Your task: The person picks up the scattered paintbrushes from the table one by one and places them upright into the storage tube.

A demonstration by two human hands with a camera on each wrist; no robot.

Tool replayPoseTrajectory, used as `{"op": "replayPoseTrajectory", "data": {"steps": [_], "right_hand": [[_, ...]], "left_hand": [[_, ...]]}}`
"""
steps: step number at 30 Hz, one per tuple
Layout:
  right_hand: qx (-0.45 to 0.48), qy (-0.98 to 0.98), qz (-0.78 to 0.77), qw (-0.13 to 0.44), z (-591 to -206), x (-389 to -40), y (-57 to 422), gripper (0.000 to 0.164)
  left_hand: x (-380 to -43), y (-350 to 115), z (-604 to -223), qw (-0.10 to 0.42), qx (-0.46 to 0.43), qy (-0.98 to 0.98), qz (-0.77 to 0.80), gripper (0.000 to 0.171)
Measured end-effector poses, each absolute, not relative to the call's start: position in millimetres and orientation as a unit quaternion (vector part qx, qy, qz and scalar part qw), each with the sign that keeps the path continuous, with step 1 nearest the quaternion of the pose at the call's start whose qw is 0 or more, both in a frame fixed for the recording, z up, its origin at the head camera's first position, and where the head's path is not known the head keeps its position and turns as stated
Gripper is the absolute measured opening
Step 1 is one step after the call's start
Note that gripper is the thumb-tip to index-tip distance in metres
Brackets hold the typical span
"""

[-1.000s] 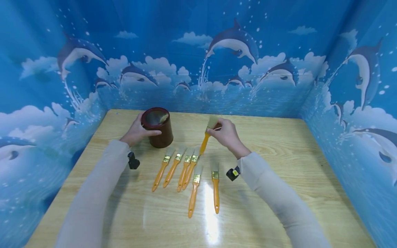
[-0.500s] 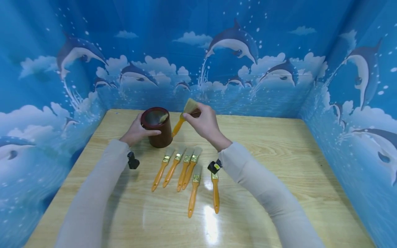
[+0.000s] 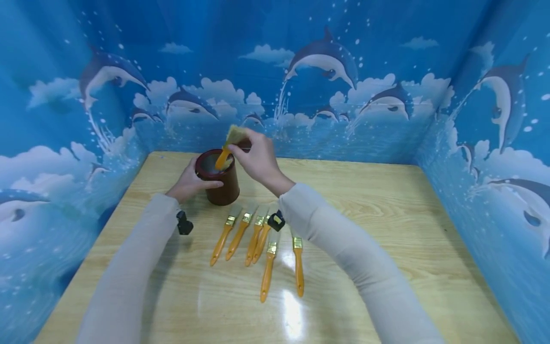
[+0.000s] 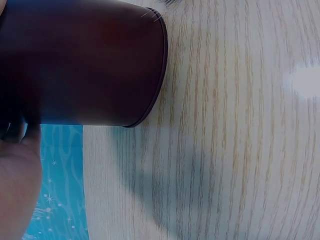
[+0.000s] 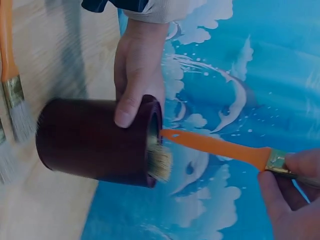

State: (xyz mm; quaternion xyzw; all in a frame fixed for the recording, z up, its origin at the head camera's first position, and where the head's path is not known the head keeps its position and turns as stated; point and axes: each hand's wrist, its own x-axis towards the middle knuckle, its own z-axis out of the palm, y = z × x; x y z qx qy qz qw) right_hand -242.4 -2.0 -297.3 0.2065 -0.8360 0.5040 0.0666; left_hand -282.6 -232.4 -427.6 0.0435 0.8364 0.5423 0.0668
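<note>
A dark red-brown cylindrical pot [image 3: 227, 191] stands upright at the table's back left. Around its left side, my left hand [image 3: 190, 183] grips it, thumb across the front. My right hand [image 3: 259, 155] pinches a paintbrush [image 5: 215, 146] at its metal ferrule, above and right of the pot. This brush has its bristles up and its orange handle [image 3: 222, 159] pointing down at the pot's mouth; the right wrist view shows the handle's tip at the rim. Inside the pot is another brush, its pale bristles [image 5: 161, 164] showing at the opening. The left wrist view shows mostly the pot's side [image 4: 85, 65].
Several orange-handled paintbrushes lie on the wooden table [image 3: 386, 215] in front of the pot, including one brush [image 3: 268, 272] nearer the front and another brush [image 3: 299, 267] to its right. A blue dolphin-print curtain [image 3: 275, 71] encloses the back and sides.
My right hand has carried the paintbrush left and up, from over the table to the pot's mouth. The left hand and pot have stayed in place.
</note>
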Motion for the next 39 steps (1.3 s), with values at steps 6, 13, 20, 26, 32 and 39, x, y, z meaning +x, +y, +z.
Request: {"op": "replayPoseTrajectory", "data": {"steps": [6, 13, 20, 26, 32, 39], "right_hand": [[0.198, -0.848, 0.490, 0.046, -306, -252, -11, 0.032], [0.217, -0.869, 0.444, 0.036, -315, -257, -20, 0.035], [0.234, -0.859, 0.455, 0.011, -317, -254, -24, 0.036], [0.216, -0.841, 0.495, -0.009, -328, -250, -14, 0.040], [0.183, -0.833, 0.522, -0.028, -354, -251, 10, 0.039], [0.124, -0.827, 0.548, -0.035, -375, -251, 50, 0.038]], "left_hand": [[-283, -233, -428, 0.067, 0.052, 0.835, 0.543, 0.102], [-281, -233, -426, 0.075, 0.048, 0.830, 0.550, 0.103], [-271, -226, -408, 0.087, 0.050, 0.829, 0.550, 0.100], [-259, -221, -394, 0.083, 0.065, 0.830, 0.548, 0.095], [-269, -227, -409, 0.075, 0.059, 0.830, 0.550, 0.099], [-281, -235, -427, 0.068, 0.049, 0.838, 0.539, 0.107]]}}
